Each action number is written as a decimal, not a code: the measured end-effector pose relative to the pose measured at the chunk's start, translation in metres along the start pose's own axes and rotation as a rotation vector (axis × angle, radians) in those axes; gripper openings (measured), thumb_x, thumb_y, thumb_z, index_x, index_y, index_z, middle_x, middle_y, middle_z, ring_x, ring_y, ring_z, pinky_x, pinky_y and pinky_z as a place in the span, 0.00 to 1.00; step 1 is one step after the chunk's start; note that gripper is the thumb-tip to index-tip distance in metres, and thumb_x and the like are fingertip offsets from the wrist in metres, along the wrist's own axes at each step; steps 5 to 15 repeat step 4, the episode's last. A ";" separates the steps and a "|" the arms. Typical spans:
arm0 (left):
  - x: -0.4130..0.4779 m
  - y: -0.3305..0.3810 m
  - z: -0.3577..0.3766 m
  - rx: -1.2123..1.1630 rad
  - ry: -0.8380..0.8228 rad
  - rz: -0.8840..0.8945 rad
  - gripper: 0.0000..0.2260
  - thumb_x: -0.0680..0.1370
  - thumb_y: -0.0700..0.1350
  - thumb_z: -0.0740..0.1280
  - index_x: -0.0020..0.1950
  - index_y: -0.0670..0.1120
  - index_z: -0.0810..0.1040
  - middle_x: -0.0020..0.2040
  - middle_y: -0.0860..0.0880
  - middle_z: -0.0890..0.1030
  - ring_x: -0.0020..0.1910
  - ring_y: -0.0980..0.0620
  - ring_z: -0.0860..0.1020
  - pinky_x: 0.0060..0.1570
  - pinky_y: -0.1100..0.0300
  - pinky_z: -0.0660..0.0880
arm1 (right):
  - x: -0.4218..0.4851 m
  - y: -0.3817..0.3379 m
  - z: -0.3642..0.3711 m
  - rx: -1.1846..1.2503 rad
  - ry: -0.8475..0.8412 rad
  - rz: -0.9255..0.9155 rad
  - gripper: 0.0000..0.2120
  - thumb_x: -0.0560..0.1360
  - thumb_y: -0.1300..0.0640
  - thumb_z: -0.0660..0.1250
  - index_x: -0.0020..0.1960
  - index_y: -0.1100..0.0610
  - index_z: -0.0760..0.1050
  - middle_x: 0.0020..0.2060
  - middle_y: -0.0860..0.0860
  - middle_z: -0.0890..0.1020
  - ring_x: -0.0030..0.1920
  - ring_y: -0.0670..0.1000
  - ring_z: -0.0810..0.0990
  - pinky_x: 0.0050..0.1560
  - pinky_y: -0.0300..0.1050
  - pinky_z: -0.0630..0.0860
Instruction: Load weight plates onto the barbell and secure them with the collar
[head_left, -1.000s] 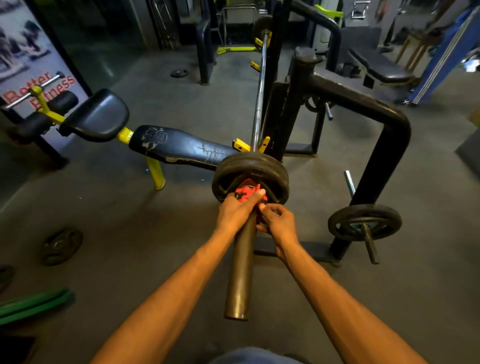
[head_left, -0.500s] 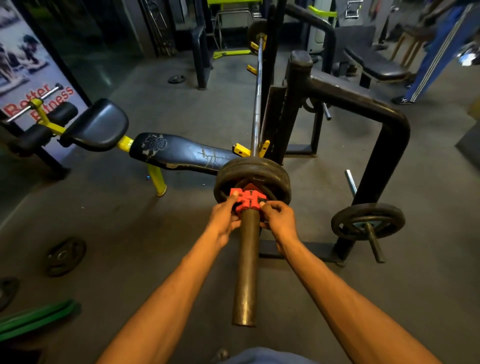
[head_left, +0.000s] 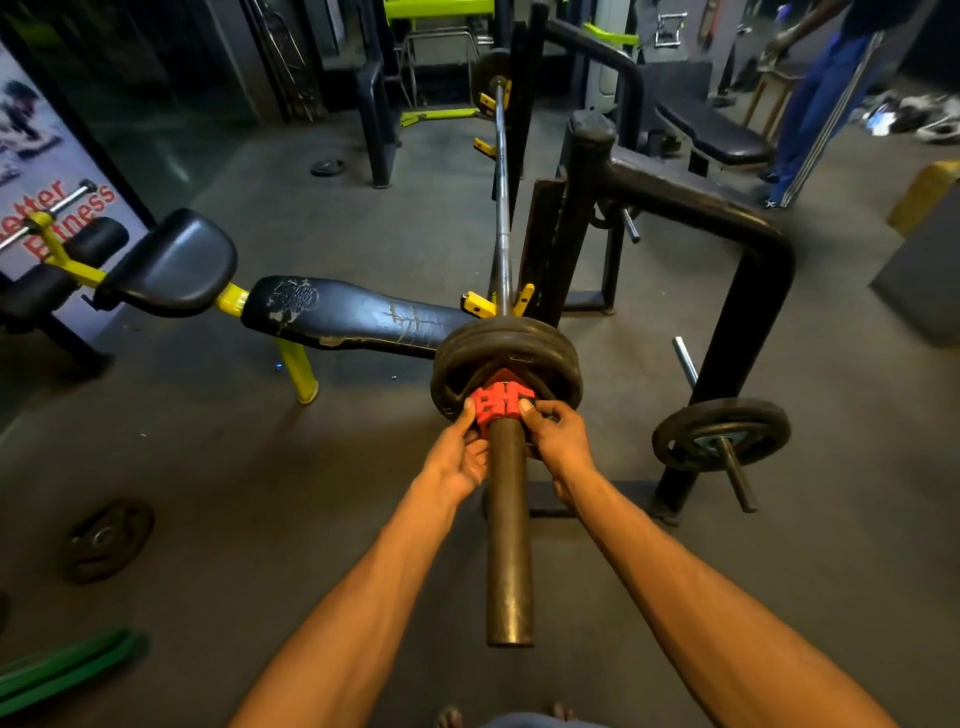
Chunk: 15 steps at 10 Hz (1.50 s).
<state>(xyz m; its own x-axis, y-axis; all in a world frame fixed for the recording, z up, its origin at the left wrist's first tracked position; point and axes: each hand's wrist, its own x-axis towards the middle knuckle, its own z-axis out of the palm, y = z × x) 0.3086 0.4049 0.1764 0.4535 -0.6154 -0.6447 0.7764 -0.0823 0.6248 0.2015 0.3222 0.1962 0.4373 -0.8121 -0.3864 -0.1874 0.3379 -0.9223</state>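
Note:
The barbell (head_left: 508, 540) rests on the bench rack, its near sleeve pointing at me. Black weight plates (head_left: 511, 338) sit stacked on that sleeve. A red collar (head_left: 500, 401) is on the sleeve, pressed against the outermost plate. My left hand (head_left: 457, 457) grips the collar's left side with thumb and fingers. My right hand (head_left: 558, 441) holds its right side, thumb on top. The far end of the bar (head_left: 493, 85) also carries a plate.
A black plate (head_left: 721, 432) hangs on a storage peg of the black rack frame (head_left: 737, 312) to the right. A worn bench (head_left: 343, 317) lies left. Loose plates (head_left: 108, 540) and green bands (head_left: 62, 670) lie on the floor left. A person (head_left: 826, 98) stands far right.
The collar has slid up the sleeve against the plates. My left hand moved from on top of the collar to its left side; both hands now flank it.

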 end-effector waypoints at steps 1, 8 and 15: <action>-0.003 0.004 -0.003 0.082 -0.040 -0.001 0.20 0.81 0.58 0.64 0.58 0.40 0.79 0.45 0.39 0.85 0.42 0.45 0.85 0.47 0.50 0.82 | -0.005 0.002 -0.002 -0.027 -0.012 -0.010 0.18 0.78 0.48 0.72 0.59 0.61 0.78 0.51 0.61 0.84 0.52 0.60 0.85 0.53 0.64 0.84; -0.016 -0.016 -0.033 0.501 0.240 0.509 0.07 0.79 0.48 0.69 0.46 0.46 0.79 0.43 0.46 0.81 0.45 0.48 0.78 0.46 0.54 0.73 | -0.030 0.032 -0.013 -0.189 0.016 -0.115 0.10 0.74 0.49 0.71 0.48 0.55 0.79 0.43 0.56 0.86 0.48 0.57 0.86 0.54 0.64 0.82; -0.016 -0.016 -0.033 0.501 0.240 0.509 0.07 0.79 0.48 0.69 0.46 0.46 0.79 0.43 0.46 0.81 0.45 0.48 0.78 0.46 0.54 0.73 | -0.030 0.032 -0.013 -0.189 0.016 -0.115 0.10 0.74 0.49 0.71 0.48 0.55 0.79 0.43 0.56 0.86 0.48 0.57 0.86 0.54 0.64 0.82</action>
